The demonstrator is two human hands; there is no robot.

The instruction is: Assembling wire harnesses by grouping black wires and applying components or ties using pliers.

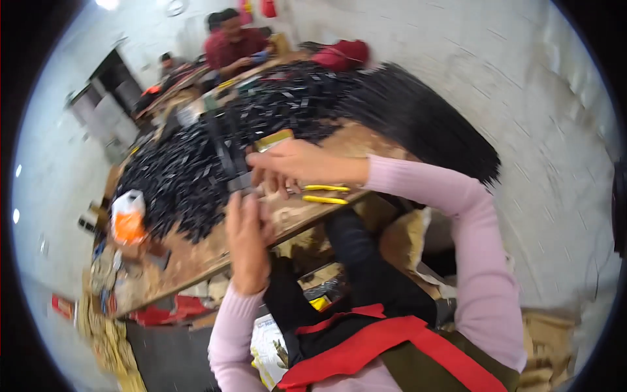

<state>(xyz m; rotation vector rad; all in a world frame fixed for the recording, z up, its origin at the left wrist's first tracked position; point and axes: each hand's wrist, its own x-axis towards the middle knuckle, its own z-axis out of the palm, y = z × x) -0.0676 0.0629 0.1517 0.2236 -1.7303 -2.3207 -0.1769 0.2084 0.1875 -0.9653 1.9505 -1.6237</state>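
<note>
My left hand (pixel 247 242) points upward at the near edge of the workbench, its fingers pressed together. At its fingertips is a black strip (pixel 225 147), blurred by motion, with a small greyish piece (pixel 240 182) at its lower end. My right hand (pixel 294 163) reaches in from the right with fingers curled beside the strip; whatever they pinch is too blurred to make out. Just below it lie yellow-handled pliers (pixel 325 195) on the wood. A yellowish flat box (pixel 273 140) shows behind my right hand.
Heaps of short black strips (pixel 176 166) cover the wooden workbench (pixel 196 258). A bundle of long black strips (pixel 424 117) lies at the right. An orange-and-white bag (pixel 128 219) stands at the left end. Another person (pixel 235 46) sits across the bench, by a red bundle (pixel 343 55).
</note>
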